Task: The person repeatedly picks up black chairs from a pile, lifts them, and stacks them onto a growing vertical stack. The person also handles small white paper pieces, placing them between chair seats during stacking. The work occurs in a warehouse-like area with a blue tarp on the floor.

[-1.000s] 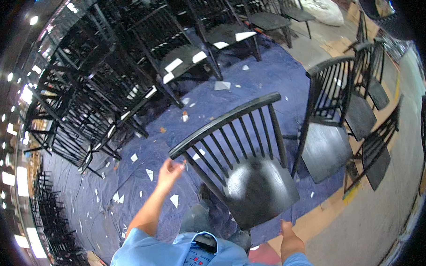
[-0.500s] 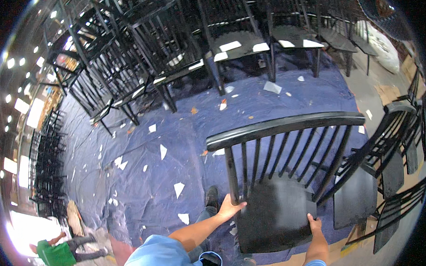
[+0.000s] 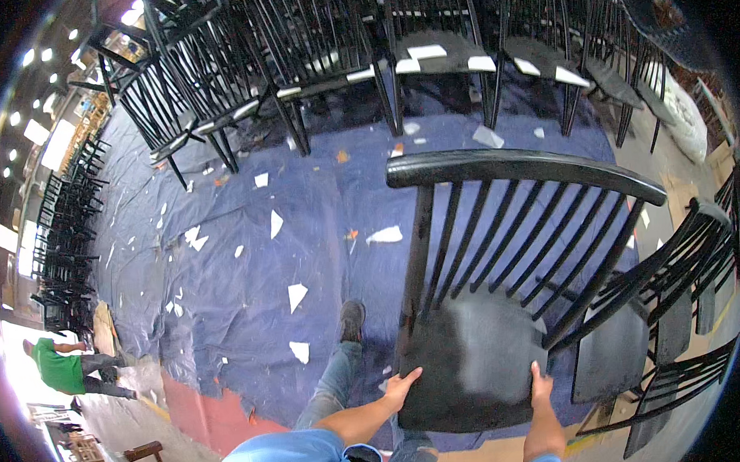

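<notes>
A black wooden chair (image 3: 472,362) with a spindle back is held up in front of me, its curved top rail (image 3: 522,164) pointing away from me. My left hand (image 3: 402,389) grips the left edge of its seat, with the thumb on top. At the opposite edge, my right hand (image 3: 541,385) is closed round the seat in the same way, thumb uppermost. The fingers under the seat are hidden on both sides. Below lies a blue floor sheet (image 3: 225,285), on which my shoe (image 3: 352,320) shows left of the chair.
Rows of black chairs (image 3: 316,78) stand along the far side, some stacked. More black chairs (image 3: 610,349) are close on my right. White scraps (image 3: 297,297) litter the sheet. At the far left is a person in a green shirt (image 3: 59,366); a white wrapped bundle (image 3: 682,114) lies far right.
The chair is still in both hands and its top rail has swung farther away and tilted. My foot has stepped forward on the sheet. The surroundings have shifted with my movement.
</notes>
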Available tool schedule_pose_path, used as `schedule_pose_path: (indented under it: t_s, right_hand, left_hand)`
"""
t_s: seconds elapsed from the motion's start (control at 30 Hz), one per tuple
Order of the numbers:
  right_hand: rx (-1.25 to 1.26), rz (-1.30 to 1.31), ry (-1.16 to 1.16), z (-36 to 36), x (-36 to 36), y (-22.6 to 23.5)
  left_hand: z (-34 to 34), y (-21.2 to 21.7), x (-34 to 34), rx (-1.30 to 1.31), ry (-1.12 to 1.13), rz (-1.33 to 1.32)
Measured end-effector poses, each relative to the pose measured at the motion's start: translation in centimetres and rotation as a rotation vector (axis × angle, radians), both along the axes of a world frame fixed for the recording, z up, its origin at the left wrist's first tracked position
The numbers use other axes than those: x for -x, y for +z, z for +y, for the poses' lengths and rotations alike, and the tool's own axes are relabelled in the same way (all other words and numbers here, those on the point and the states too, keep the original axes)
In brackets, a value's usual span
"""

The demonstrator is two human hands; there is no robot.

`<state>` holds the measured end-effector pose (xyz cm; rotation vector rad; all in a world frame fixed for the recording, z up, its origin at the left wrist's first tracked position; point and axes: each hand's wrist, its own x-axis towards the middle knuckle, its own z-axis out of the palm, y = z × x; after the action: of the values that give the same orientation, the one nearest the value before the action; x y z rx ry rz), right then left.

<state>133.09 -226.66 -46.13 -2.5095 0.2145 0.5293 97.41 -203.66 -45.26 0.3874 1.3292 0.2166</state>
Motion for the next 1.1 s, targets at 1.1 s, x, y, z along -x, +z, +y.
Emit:
schedule_pose_path:
  t_s: [1.1]
  right_hand:
    - [-1.663,0.065,0.509,49.2,18.1,65.2]
  left_hand:
    - [44.1,81.3,22.8,-2.045,-0.334,-0.426]
